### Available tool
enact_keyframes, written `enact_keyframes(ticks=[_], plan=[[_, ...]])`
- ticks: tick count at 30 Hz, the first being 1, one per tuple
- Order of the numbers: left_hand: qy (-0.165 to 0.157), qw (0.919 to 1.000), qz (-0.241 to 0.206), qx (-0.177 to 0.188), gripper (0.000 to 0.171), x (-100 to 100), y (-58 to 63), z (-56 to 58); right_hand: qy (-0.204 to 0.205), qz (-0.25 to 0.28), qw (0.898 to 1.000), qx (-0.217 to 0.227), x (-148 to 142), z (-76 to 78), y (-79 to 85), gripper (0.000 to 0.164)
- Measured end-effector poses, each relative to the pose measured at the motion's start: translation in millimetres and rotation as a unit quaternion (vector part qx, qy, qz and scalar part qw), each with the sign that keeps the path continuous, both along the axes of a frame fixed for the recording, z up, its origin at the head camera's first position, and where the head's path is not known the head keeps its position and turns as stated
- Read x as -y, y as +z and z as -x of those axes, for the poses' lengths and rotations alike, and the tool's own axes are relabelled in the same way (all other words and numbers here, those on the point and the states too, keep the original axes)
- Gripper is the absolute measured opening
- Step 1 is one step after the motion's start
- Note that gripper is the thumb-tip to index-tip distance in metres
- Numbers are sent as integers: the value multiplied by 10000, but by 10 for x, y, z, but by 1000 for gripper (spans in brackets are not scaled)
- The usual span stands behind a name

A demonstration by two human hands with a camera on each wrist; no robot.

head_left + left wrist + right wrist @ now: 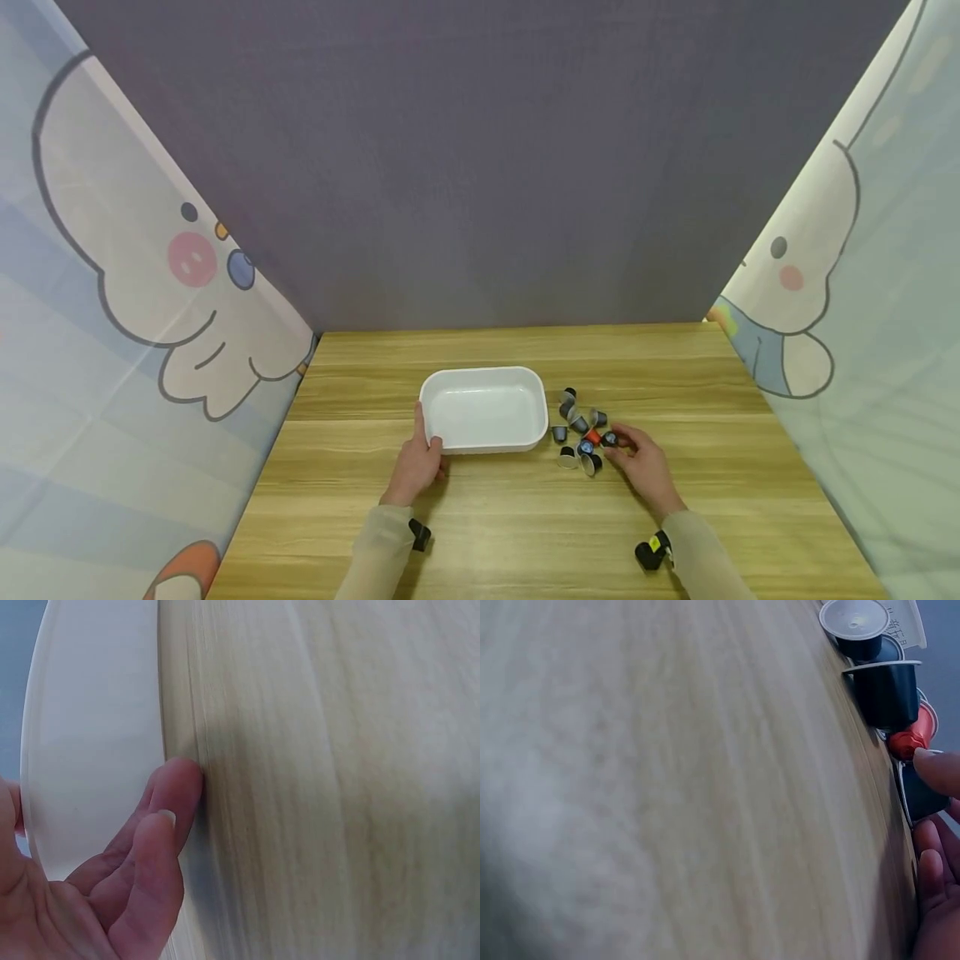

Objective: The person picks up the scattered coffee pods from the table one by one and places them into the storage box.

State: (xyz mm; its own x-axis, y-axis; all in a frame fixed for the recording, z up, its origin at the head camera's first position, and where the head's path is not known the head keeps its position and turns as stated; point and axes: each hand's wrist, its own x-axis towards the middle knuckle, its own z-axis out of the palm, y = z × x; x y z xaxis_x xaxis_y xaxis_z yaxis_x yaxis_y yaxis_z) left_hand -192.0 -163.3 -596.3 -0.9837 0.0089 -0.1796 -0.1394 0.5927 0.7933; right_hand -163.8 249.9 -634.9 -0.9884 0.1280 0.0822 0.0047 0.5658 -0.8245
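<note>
A white rectangular tray [483, 417] sits mid-table, nothing inside it. My left hand [414, 468] holds its near left corner, thumb at the rim and a finger along the left side; in the left wrist view, curled fingers [154, 862] lie by the outer wall. Right of the tray, several coffee capsules lie in a loose cluster: black, grey, blue and a red one [592, 437]. At the cluster's right edge my right hand [648, 475] pinches a black coffee capsule [922, 791] between thumb and fingers, low over the wood.
The wooden table [495, 525] ends against a dark grey wall panel [480, 183] at the back. Printed cartoon curtains [135, 292] flank both sides. Other capsules, such as a black one [889, 697], crowd close to the right fingers.
</note>
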Motion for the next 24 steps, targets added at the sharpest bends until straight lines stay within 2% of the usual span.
enact_keyframes(ticks=[7, 16, 24], plan=[[-4, 10000, 0, 19, 77, 9, -3, -17, -114, -26, 9999, -65, 59, 16, -13, 39], [-52, 10000, 49, -57, 76, -8, 4, -18, -183, -193, 9996, -107, 66, 16, 24, 37], [-83, 10000, 51, -14, 76, -1, 11, -22, -253, -40, 9997, -9, 64, 12, 80, 36]])
